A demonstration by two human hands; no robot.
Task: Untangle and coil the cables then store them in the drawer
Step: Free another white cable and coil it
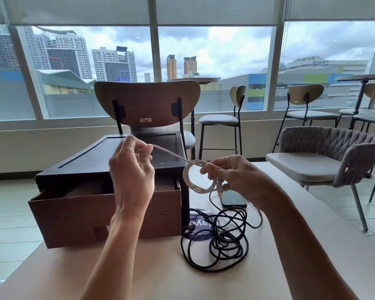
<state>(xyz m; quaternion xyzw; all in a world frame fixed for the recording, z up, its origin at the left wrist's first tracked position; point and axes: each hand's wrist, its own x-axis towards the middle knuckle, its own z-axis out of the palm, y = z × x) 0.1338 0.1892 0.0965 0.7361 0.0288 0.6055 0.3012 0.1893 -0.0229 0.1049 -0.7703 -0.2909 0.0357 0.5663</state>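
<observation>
Both hands are raised above the table (156, 273), with the forearms stretched forward. The left hand (131, 169) is held higher, its fingertips pinched on the free end of the white cable (185, 177). The right hand (232, 176) is curled round that cable's coiled loops, just above a phone (233, 200). The black cable (222, 239) is left tangled on the table beside the drawer (108, 213), which is pulled open from a dark cabinet (121, 156).

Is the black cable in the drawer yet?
No, the black cable lies tangled on the table, right of the open drawer.
</observation>
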